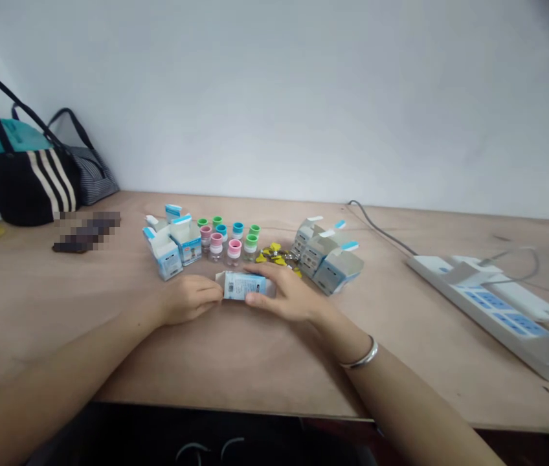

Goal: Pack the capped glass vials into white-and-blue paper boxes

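The left hand (190, 299) curls against one end and the right hand (285, 295) spreads over the other of a small printed cardboard box (244, 285) on the bench (61, 310), light, thin-walled and crushable, best held by its ends.

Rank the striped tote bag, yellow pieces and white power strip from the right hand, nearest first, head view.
Right hand:
1. Yellow pieces, just ahead.
2. White power strip, off right.
3. Striped tote bag, far left.
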### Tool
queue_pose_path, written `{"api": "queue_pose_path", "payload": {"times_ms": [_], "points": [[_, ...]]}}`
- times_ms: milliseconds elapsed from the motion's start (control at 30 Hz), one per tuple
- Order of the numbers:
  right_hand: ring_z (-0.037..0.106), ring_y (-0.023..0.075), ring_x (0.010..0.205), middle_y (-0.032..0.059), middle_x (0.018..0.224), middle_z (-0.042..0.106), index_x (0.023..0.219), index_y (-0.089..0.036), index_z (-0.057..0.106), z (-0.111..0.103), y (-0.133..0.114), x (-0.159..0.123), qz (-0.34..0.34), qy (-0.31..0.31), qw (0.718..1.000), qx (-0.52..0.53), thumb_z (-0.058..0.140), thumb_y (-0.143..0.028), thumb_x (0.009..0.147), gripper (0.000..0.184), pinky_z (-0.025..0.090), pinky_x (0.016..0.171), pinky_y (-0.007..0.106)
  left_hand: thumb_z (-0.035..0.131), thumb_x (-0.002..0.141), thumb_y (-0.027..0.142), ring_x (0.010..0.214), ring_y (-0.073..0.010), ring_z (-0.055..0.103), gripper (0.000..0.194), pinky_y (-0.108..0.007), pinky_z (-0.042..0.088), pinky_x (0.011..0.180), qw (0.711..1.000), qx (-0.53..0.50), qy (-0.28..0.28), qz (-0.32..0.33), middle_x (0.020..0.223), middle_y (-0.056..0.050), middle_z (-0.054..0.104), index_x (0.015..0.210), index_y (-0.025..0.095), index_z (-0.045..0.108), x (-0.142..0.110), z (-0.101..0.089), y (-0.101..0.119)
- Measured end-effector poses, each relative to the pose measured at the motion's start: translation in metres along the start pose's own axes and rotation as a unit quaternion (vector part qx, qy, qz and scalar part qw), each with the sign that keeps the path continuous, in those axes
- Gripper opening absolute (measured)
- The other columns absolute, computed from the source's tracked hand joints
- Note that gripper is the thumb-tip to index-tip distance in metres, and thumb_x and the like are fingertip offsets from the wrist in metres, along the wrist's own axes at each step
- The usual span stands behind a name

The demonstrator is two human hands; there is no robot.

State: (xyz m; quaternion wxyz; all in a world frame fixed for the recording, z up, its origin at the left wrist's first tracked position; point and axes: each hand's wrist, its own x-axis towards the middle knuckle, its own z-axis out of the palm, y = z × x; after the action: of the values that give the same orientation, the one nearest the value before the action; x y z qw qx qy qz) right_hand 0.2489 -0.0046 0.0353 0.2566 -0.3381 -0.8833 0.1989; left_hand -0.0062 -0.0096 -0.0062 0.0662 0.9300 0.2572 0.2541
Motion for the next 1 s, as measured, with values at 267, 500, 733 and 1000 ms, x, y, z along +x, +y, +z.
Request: {"api": "queue_pose_path", "payload": {"times_ms": [267, 500, 733, 1000], "points": [[0.055, 0.0246, 0.11, 0.0096, 0.123, 0.058, 0.127, -0.023, 0.053, 0.002, 0.01, 0.0, -0.047, -0.02, 0.999, 0.017, 0.064, -0.036, 0.08, 0.05, 0.045, 0.093, 0.042, 0.064, 0.072, 0.036, 0.077, -0.017, 0.056, 0.024, -0.03, 0.046, 0.071, 0.988, -0.016, 0.061, -0.141, 0.082, -0.003, 0.058, 0.075, 0.02, 0.047, 0.004, -0.011, 0.008], [0.056, 0.0263, 0.101, 0.0133, 0.114, 0.056, 0.126, -0.017, 0.053, 0.01, 0.009, 0.0, -0.007, 0.002, 0.999, -0.031, 0.076, -0.039, 0.066, 0.069, 0.046, 0.088, 0.043, 0.063, 0.073, 0.026, 0.086, -0.0182, 0.061, 0.034, -0.032, 0.05, 0.076, 0.976, -0.087, 0.053, -0.192, 0.096, -0.003, 0.061, 0.1, 0.021, 0.045, 0.006, 0.002, 0.002], [0.059, 0.0269, 0.103, 0.0101, 0.115, 0.063, 0.119, -0.02, 0.058, 0.011, 0.01, 0.005, -0.021, -0.033, 0.999, 0.004, 0.072, -0.052, 0.066, 0.063, 0.045, 0.089, 0.041, 0.062, 0.074, 0.022, 0.092, -0.0198, 0.063, 0.03, -0.036, 0.05, 0.082, 0.969, -0.105, 0.071, -0.213, 0.097, -0.004, 0.064, 0.1, 0.021, 0.047, 0.007, 0.009, -0.002], [0.06, 0.0261, 0.104, 0.0082, 0.117, 0.064, 0.12, -0.022, 0.059, 0.013, 0.006, 0.005, 0.019, -0.001, 1.0, 0.019, 0.069, -0.047, 0.072, 0.055, 0.046, 0.086, 0.038, 0.06, 0.074, 0.019, 0.088, -0.0192, 0.066, 0.027, -0.033, 0.05, 0.079, 0.962, -0.133, 0.092, -0.219, 0.092, -0.003, 0.068, 0.098, 0.022, 0.048, 0.014, 0.007, 0.011]]}}
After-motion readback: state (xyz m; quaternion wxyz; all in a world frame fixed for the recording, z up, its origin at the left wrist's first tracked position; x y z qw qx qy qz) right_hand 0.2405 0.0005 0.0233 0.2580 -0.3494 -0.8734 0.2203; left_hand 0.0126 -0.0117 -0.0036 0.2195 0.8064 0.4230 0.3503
